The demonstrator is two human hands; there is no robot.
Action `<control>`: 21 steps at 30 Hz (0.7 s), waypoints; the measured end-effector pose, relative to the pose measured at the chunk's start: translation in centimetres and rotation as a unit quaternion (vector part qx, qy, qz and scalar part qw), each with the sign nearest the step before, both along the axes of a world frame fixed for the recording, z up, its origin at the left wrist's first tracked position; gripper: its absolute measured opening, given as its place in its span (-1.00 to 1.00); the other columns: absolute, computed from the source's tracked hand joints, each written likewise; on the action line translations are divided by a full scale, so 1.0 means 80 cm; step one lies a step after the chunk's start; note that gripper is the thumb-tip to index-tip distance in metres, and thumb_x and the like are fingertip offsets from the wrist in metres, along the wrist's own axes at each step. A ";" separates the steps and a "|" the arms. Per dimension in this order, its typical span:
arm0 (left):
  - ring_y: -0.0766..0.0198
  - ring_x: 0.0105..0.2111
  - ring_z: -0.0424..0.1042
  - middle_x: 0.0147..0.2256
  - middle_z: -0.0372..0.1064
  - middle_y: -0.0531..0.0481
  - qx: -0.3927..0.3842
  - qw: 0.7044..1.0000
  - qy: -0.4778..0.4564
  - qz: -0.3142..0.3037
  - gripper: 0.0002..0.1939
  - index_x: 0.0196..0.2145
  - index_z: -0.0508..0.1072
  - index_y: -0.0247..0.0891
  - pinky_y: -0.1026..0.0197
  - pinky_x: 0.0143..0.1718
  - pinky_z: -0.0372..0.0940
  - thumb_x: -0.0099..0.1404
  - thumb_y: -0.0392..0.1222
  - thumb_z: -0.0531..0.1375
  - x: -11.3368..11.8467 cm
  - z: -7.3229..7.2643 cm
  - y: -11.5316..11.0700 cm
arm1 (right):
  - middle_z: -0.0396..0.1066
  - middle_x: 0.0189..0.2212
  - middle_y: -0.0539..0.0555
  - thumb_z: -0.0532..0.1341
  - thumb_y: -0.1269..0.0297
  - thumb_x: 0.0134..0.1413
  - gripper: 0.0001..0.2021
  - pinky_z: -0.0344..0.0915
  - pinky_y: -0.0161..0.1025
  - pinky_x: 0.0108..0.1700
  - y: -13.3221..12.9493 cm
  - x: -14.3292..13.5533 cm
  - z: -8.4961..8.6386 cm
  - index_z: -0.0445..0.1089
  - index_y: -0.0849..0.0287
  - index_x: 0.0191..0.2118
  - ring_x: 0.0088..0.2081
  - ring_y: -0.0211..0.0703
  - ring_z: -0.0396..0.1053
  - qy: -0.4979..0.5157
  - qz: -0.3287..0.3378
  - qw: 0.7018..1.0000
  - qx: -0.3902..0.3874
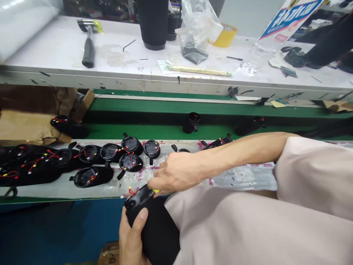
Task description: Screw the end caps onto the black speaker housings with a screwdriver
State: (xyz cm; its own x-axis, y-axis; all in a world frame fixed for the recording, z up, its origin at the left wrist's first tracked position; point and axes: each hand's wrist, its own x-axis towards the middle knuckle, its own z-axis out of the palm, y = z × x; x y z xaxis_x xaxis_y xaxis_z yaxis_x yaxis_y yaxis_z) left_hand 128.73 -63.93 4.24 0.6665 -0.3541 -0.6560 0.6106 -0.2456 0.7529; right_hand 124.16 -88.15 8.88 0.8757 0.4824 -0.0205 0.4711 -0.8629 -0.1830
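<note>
My left hand is wrapped round a black cylindrical speaker housing, its thumb lying across the side near the rim. The housing is tilted against my body, and red wires with small connectors stick out of its top end. My right hand is closed at the far edge of that rim, gripping a small tool with a yellow part. Most of this tool is hidden by the fingers, so its kind does not show.
Several similar black housings with wires lie along the bench at left. Another housing stands on the green belt. A hammer, a plastic bag and a yellow tape roll sit on the shelf above. Cardboard is at far left.
</note>
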 end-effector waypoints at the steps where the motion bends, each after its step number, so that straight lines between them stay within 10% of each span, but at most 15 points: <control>1: -0.08 0.15 0.54 0.07 0.59 -0.04 0.002 1.000 0.004 -0.004 -0.17 0.30 0.41 -0.02 0.15 0.02 0.51 0.14 0.20 0.48 0.002 0.004 -0.001 | 0.49 -0.42 -0.06 -0.02 0.10 0.62 -0.70 0.02 -0.10 -0.57 -0.004 0.000 -0.001 0.38 0.10 -0.06 -0.48 -0.19 0.36 -0.002 -0.008 1.000 -0.017; 12: -0.07 0.03 0.58 0.06 0.61 -0.05 0.014 0.997 -0.012 -0.078 -0.13 0.30 0.44 -0.09 0.20 -0.13 0.50 0.09 0.23 0.48 0.017 0.030 -0.007 | 0.42 -0.44 -0.03 0.03 0.49 0.45 -0.82 0.04 -0.14 -0.55 -0.007 0.003 -0.008 0.35 0.17 -0.15 -0.50 -0.17 0.39 -0.138 0.052 0.984 -0.096; 21: -0.19 0.14 0.51 0.07 0.58 -0.09 0.052 0.985 -0.111 -0.121 -0.26 0.22 0.47 -0.09 -0.16 0.24 0.30 0.17 0.26 0.41 0.024 0.004 -0.008 | 0.44 -0.46 -0.02 -0.03 0.58 0.41 -0.70 0.14 -0.10 -0.50 -0.001 -0.002 0.004 0.43 0.21 -0.09 -0.48 -0.12 0.41 -0.081 0.055 0.985 -0.139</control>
